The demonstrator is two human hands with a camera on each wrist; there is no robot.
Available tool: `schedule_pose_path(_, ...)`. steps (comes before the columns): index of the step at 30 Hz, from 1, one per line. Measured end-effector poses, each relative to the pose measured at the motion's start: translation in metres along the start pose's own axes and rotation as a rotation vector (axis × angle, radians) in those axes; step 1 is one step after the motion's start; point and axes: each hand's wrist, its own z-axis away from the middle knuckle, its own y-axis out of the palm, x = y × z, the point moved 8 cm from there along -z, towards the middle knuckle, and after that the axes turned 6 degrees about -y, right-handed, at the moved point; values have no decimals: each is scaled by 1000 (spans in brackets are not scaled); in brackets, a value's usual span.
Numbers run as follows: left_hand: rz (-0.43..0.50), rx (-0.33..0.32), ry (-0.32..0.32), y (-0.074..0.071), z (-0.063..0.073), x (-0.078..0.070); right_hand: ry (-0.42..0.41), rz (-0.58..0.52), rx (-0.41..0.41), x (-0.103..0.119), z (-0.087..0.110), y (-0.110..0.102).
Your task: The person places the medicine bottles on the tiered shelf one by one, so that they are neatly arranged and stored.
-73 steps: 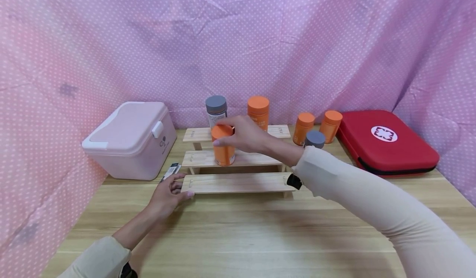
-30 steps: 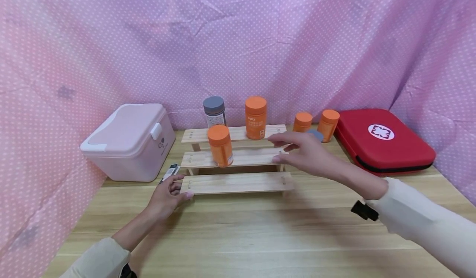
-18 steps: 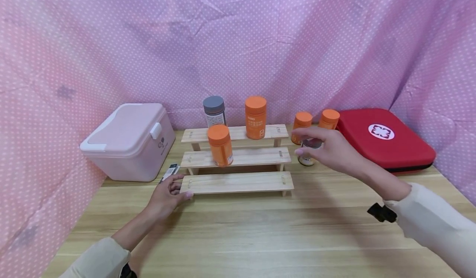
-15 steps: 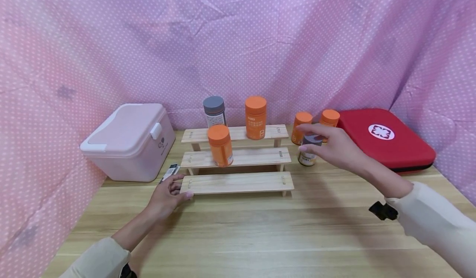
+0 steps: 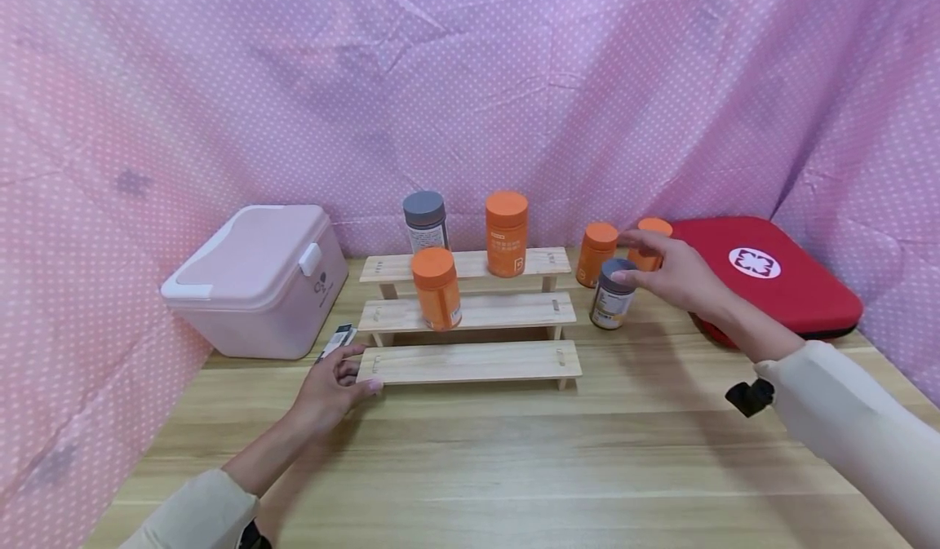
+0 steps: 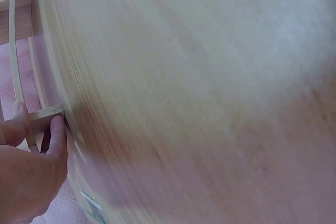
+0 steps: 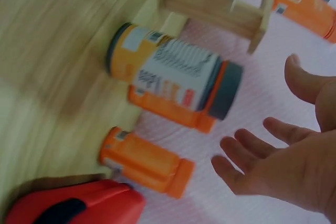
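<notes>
In the head view, the right hand (image 5: 679,273) covers part of the rightmost orange bottle (image 5: 654,227). Small print on the near grey-lidded jar (image 7: 170,70) is blurred; markings on the wooden rack (image 5: 470,362) — too small to read. Both sleeves (image 5: 830,406) — cut off.

Wood-grain table (image 5: 470,459) beneath pink box (image 5: 253,288), three-tier wooden rack (image 5: 470,361), three bottles (image 5: 611,303), red case (image 5: 800,280).

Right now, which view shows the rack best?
Head: the rack shows all three tiers end to end, though jars and the left hand hide bits. Left wrist: just a slice along the left edge, in that hand's grip. Right wrist: only one end, up top.
</notes>
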Motion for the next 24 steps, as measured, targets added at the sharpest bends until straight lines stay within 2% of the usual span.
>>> schedule_pose_path(4, -1, -1, -1, 0, 0, 0, 66, -78, 98, -22, -4, 11)
schedule_pose_path(8, -6, -4, -2, 0, 0, 0, 78, -121, 159, -36, -5, 19)
schedule_pose_path(13, 4, 0, 3, 1, -1, 0, 54, -114, 162, -43, -5, 22)
schedule_pose_path(24, 6, -2, -7, 0, -1, 1, 14, -163, 167, -43, -4, 26)
